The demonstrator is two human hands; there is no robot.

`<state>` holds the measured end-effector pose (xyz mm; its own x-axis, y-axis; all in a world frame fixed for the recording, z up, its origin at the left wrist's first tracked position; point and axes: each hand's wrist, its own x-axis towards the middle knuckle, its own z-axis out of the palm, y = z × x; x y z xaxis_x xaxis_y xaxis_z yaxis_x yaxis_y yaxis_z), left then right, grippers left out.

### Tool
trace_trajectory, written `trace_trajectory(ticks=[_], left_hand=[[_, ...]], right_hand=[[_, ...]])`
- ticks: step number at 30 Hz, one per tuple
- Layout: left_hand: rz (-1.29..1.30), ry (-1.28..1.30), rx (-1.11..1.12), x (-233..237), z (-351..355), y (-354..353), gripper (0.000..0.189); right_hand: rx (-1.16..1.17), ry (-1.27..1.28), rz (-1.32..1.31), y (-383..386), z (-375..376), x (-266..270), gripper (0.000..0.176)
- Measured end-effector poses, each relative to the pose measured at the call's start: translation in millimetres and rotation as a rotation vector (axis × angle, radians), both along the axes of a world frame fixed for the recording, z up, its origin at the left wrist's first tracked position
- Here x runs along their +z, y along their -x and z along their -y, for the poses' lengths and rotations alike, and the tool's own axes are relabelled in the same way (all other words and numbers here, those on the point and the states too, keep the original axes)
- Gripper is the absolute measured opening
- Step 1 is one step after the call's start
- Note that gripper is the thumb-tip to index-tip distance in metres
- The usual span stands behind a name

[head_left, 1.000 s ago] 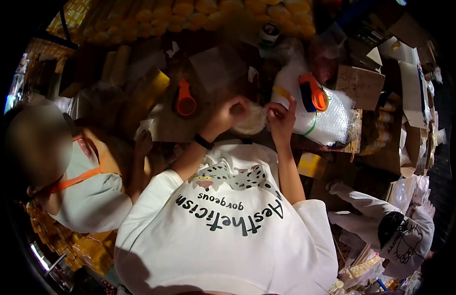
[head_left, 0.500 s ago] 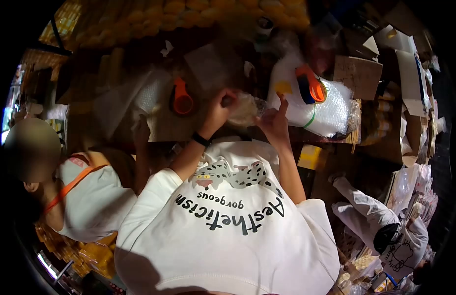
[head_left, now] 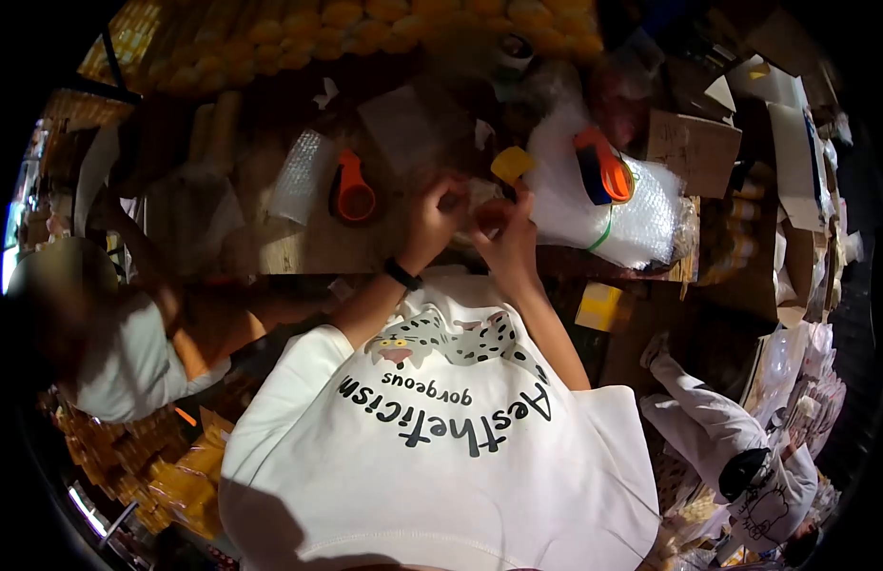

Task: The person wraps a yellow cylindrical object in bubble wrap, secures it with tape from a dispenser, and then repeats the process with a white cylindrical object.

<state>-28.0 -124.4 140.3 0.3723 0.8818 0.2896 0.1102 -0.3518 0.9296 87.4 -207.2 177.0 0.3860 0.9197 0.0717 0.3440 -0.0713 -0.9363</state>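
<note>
My left hand (head_left: 436, 221), with a black band on its wrist, has its fingers curled round the left side of a crumpled clear plastic bag (head_left: 481, 193). Close beside it, my right hand (head_left: 506, 238) has its thumb and fingers bent at the bag's right side. A small yellow slip (head_left: 513, 165) is at the tip of my right index finger, seemingly stuck to it. Left of my hands an orange tape dispenser (head_left: 354, 190) lies on the wooden table (head_left: 318, 249). Shadow hides part of the fingertips.
Bubble wrap bags (head_left: 641, 224) are stacked on the right, with another orange tool (head_left: 608, 171) on top. A bubble wrap piece (head_left: 300, 178) lies at the left. A co-worker (head_left: 127, 352) is at the left; another person (head_left: 727, 438) sits at the lower right. Cardboard boxes (head_left: 694, 152) stand far right.
My right hand has moved left, nearer my left hand, carrying the yellow slip along. The co-worker has shifted left, and the bubble wrap piece now lies apart from that person's hand.
</note>
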Motion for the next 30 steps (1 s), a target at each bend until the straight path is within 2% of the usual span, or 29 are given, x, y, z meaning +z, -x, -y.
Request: trace_trajectory(ticks=[1,4,6,7,9,12,13,14,16,19,22,23,26,29,30], left_hand=[[-0.028,-0.073,0.011,0.2,-1.2,2.7,0.010],[0.102,0.074,-0.079,-4.6,-3.3,5.8,0.011],[-0.026,0.027,-0.046,13.8,4.5,4.7,0.013],[-0.091,0.003,-0.029,20.2,7.4,4.6,0.014],[-0.028,0.009,-0.061,3.6,3.7,10.1,0.013],[-0.028,0.003,-0.045,2.2,3.2,14.3,0.014],[-0.046,0.004,-0.037,4.7,5.4,15.3,0.014],[-0.034,0.013,-0.042,3.4,5.7,15.6,0.015],[-0.013,0.013,-0.060,-0.5,2.4,12.3,0.016],[-0.003,-0.040,-0.080,-2.2,-3.5,10.5,0.020],[-0.078,-0.063,-0.068,6.8,-3.1,12.6,0.019],[-0.094,-0.058,-0.069,13.9,-1.9,12.9,0.019],[-0.134,-0.045,-0.072,26.1,2.9,12.2,0.023],[-0.133,-0.019,-0.071,13.8,4.0,10.6,0.035],[-0.113,-0.002,-0.077,12.2,3.7,9.8,0.040]], right_hand=[[0.015,0.010,-0.007,-0.4,0.2,0.5,0.075],[0.052,0.010,-0.019,-3.2,0.1,1.9,0.075],[0.072,-0.021,-0.017,-3.7,1.6,1.9,0.073],[0.087,-0.050,-0.111,-4.6,2.6,-0.7,0.068],[0.125,-0.109,-0.298,-8.0,3.7,-6.3,0.059],[-0.042,-0.148,0.113,-27.7,6.2,11.0,0.038],[-0.086,-0.196,0.034,-35.3,2.5,19.4,0.023],[-0.067,-0.272,-0.101,-43.9,-0.6,21.9,0.020],[-0.008,-0.244,-0.206,-62.6,-8.1,23.7,0.014],[-0.030,-0.101,-0.031,-82.1,-15.9,11.7,0.009],[-0.049,0.072,-0.290,-92.2,-26.7,13.7,0.010],[-0.049,0.132,-0.503,-92.2,-29.7,17.4,0.016],[-0.143,0.150,-0.803,-78.3,-30.3,23.3,0.016],[0.079,0.182,-1.491,-79.7,-16.3,12.2,0.014],[0.050,0.208,-1.596,-76.2,-10.2,13.7,0.014]])
